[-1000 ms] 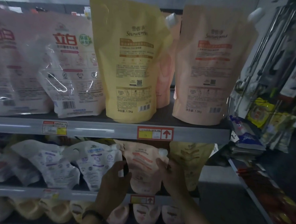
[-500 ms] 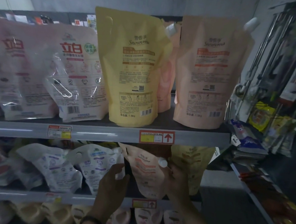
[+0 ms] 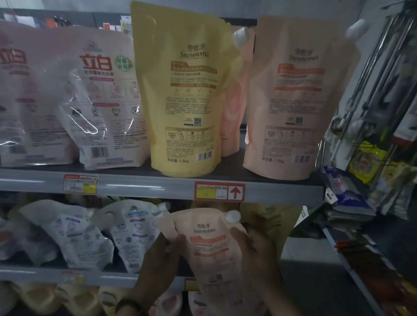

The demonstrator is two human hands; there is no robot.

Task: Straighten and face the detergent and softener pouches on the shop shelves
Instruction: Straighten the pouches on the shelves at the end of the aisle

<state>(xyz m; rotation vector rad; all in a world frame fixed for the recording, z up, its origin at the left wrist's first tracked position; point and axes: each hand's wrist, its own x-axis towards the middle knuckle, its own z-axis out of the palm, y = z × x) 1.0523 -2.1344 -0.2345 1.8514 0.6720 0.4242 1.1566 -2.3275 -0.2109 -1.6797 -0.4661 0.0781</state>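
Observation:
A peach Snowroma pouch [image 3: 210, 249] with a white cap is held in front of the middle shelf's edge [image 3: 51, 275], tilted with its top to the left. My left hand [image 3: 160, 259] grips its left edge and my right hand [image 3: 256, 247] grips its right side below the cap. Behind it a yellow pouch [image 3: 269, 216] stands on the middle shelf. White pouches [image 3: 131, 233] lean to the left of it. On the upper shelf stand a yellow pouch [image 3: 189, 91], a peach pouch [image 3: 295, 99] and pink-white pouches [image 3: 104, 99].
The upper shelf's rail [image 3: 140, 187] carries price tags. A side rack [image 3: 377, 142] of hanging goods and small packets juts out at the right. More pouches [image 3: 50, 299] fill the bottom shelf. The floor [image 3: 316, 296] lies at the lower right.
Both hands have pulled the peach pouch forward and out past the middle shelf's edge, turning its printed face toward me. The view has tilted slightly downward.

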